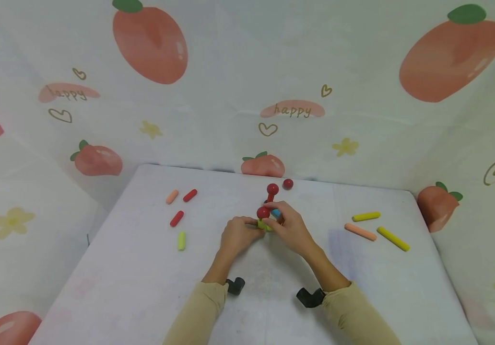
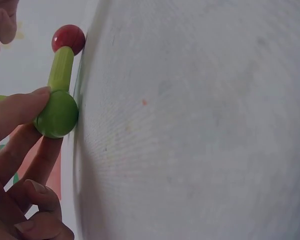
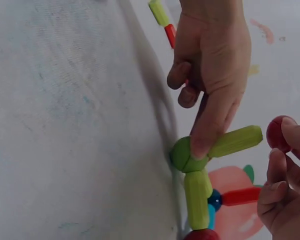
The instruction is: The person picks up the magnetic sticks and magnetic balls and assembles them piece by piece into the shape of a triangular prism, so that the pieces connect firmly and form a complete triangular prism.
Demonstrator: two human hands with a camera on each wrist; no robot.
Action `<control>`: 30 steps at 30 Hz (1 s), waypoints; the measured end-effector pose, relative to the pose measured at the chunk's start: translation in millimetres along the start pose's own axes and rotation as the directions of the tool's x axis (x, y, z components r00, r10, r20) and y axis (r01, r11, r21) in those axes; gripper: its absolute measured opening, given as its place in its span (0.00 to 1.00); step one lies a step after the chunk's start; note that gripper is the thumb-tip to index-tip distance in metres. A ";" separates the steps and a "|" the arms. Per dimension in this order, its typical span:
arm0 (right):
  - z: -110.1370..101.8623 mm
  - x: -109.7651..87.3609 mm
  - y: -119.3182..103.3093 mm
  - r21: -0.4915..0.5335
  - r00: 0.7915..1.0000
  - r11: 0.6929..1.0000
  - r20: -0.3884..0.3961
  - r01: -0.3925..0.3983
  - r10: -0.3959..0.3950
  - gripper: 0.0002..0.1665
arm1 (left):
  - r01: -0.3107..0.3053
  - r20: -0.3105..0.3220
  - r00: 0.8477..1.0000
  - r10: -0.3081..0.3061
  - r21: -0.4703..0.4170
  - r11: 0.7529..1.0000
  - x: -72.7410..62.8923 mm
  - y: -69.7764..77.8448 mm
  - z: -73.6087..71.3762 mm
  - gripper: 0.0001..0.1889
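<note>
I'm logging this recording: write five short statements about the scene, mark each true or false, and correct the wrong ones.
1. The right hand pinches a red ball. True.
2. The left hand touches nothing. False: it holds a green ball.
3. Two yellow sticks lie toward the right side of the table. True.
4. Three loose red sticks lie toward the table's left side. False: there are two red sticks there.
5. A separate red ball sits near the table's far edge. True.
</note>
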State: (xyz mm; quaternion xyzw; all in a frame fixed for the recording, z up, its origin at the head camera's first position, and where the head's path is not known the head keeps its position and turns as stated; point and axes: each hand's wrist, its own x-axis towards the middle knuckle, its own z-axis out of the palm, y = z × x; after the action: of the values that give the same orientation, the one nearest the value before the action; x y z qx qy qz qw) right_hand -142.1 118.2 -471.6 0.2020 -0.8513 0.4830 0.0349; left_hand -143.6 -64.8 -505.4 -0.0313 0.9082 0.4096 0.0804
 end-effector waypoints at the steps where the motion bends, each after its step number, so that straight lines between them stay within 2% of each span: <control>1: 1.4 -0.1 0.1 -0.002 1.000 1.000 0.003 -0.004 0.004 0.25 | 0.001 0.001 1.000 -0.001 -0.005 1.000 -0.3 0.2 -0.1 0.16; 8: 4.6 -1.2 2.3 -0.001 0.999 1.000 0.036 -0.021 0.021 0.26 | -0.011 -0.002 1.000 0.011 -0.013 1.000 0.5 -2.3 0.3 0.17; 13: -4.5 -5.2 9.7 0.000 0.990 0.991 0.050 -0.131 0.131 0.27 | -0.012 0.003 1.000 0.012 -0.016 1.000 0.6 -2.8 0.2 0.18; 17: -12.6 -10.9 24.5 -0.122 0.957 0.951 0.031 -0.284 0.289 0.26 | -0.016 0.001 1.000 0.016 0.003 1.000 -1.1 -2.5 2.0 0.19; 21: -15.0 -14.0 37.8 -0.251 0.913 0.885 0.019 -0.391 0.409 0.24 | -0.013 0.009 1.000 0.013 0.008 1.000 -4.6 -3.6 6.6 0.19; 23: -15.1 -13.5 43.8 -0.263 0.917 0.886 0.010 -0.382 0.399 0.22 | -0.021 0.032 0.999 0.021 0.002 1.000 -6.6 -3.0 7.2 0.18; 28: -15.7 -8.7 52.7 -0.232 0.937 0.908 -0.065 -0.348 0.342 0.22 | -0.060 0.144 0.988 0.059 0.004 0.998 -7.2 -0.2 0.9 0.13; 30: -16.1 -8.5 53.3 -0.201 0.934 0.912 -0.091 -0.358 0.347 0.22 | -0.059 0.154 0.986 0.058 0.007 0.998 -3.7 -0.3 -4.1 0.12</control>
State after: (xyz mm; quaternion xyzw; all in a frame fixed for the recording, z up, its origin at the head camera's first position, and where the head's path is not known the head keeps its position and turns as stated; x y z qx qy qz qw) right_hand -156.7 158.5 -508.3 0.0273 -0.9195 0.3921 -0.0086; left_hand -140.4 -68.1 -502.3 0.0275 0.9021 0.4078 0.1382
